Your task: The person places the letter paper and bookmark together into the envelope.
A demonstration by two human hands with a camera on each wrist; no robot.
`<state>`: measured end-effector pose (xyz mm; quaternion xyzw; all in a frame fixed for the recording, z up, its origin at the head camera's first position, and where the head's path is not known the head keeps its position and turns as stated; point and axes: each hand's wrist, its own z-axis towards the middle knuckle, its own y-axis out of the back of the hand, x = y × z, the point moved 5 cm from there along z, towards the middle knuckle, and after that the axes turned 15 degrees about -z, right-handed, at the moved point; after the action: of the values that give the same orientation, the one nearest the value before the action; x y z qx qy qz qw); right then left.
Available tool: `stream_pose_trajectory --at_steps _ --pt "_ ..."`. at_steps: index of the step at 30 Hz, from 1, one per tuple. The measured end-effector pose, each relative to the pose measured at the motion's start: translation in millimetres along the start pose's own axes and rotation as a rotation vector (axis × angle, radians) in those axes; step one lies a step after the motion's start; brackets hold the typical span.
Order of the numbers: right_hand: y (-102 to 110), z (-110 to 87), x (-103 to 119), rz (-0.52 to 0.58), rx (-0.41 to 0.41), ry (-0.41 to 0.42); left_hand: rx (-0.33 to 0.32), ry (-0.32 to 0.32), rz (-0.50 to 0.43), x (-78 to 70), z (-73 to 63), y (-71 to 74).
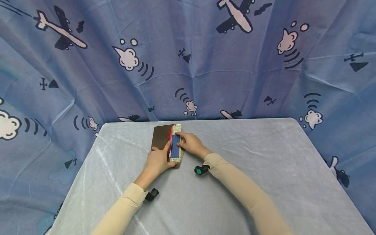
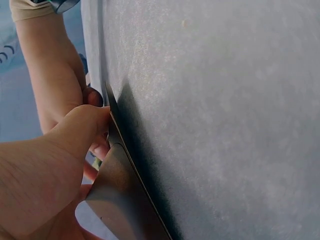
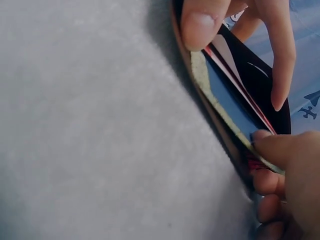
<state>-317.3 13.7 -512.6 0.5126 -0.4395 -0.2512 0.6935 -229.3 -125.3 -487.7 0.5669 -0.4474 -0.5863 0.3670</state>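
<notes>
Near the table's back edge is a booklet with a brown cover (image 1: 161, 134), its cover spread to the left. A pale green patterned page with a blue panel (image 1: 175, 148) and a red edge shows on its right side. My left hand (image 1: 157, 161) holds the booklet at the lower end, thumb at the bottom edge and a finger over the page's left side. From the right, my right hand (image 1: 192, 143) pinches the long edge; in the right wrist view its thumb rests over the blue panel (image 3: 227, 95). The left wrist view shows the brown cover (image 2: 125, 185) bowed and raised along its edge.
A pale grey cloth covers the table (image 1: 249, 156), which has rounded back corners. Behind it hangs a blue curtain (image 1: 164, 49) printed with planes and clouds. Black wrist devices (image 1: 152, 195) sit on both wrists, close above the cloth.
</notes>
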Motion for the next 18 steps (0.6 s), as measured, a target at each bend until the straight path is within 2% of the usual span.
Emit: stream_pose_trajectory --at_steps 8,18 --pt "0.6 -4.9 -3.5 -0.020 -0.022 -0.009 -0.002 -0.001 0.002 0.0 0.3 -0.5" --pt "0.1 -8.6 -7.5 -0.057 0.009 0.012 -0.003 0.002 0.009 0.2 0.1 -0.3"
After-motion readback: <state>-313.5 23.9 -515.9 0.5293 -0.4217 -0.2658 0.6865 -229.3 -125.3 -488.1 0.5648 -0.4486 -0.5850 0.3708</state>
